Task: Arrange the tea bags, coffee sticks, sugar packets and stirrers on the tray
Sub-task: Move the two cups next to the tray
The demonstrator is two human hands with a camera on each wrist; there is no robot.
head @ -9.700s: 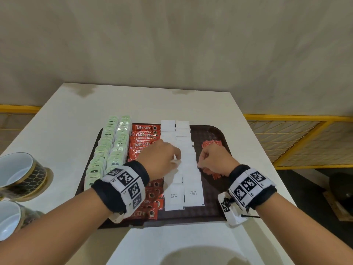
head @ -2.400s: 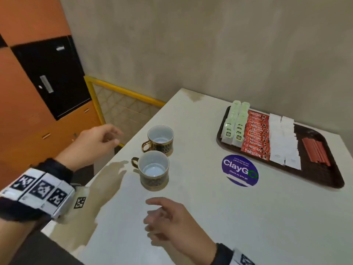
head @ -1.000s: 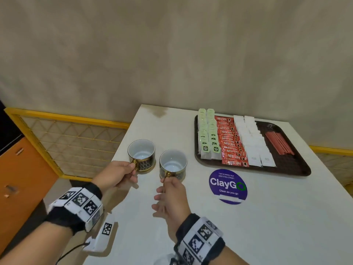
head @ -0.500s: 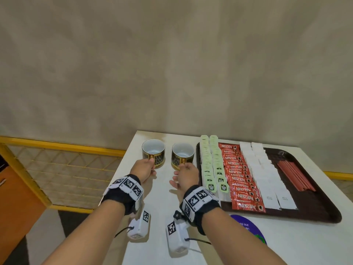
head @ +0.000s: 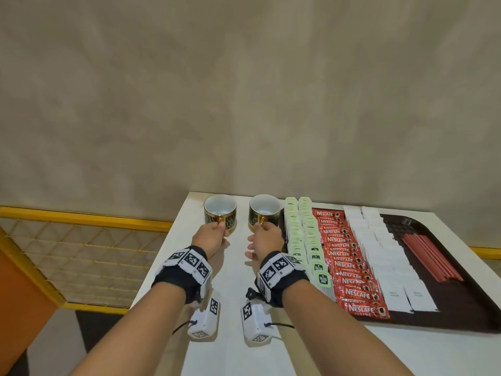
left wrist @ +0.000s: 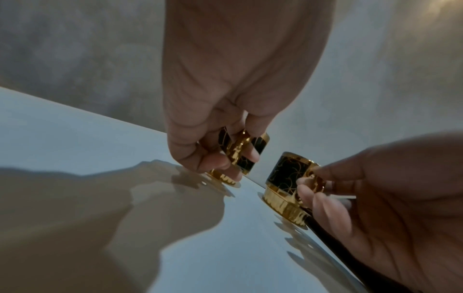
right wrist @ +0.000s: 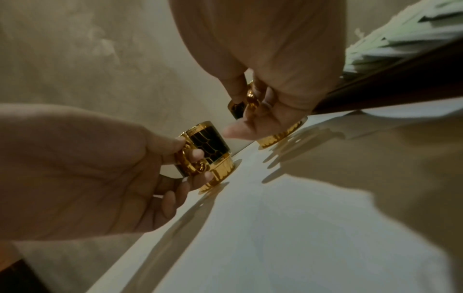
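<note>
A dark brown tray [head: 461, 297] holds rows of green tea bags [head: 299, 234], red coffee sticks [head: 344, 256], white sugar packets [head: 379, 248] and red stirrers [head: 428, 253]. Left of it, at the table's far edge, stand two black-and-gold cups. My left hand [head: 217, 232] pinches the gold handle of the left cup [head: 220, 213]. My right hand [head: 264, 230] pinches the handle of the right cup [head: 265, 211], which sits right beside the tray's left rim. In the wrist views both cup bases [left wrist: 285, 206] [right wrist: 218, 174] rest on the table.
The white table [head: 271, 354] ends just behind the cups at a beige wall. Its left edge drops off to a yellow mesh railing [head: 81, 256]. The tray's left rim [right wrist: 388, 85] lies close to my right hand's knuckles.
My hands left the tray, took the two cups by their handles and brought them to the far edge beside the tray. Since half a second ago they have hardly shifted.
</note>
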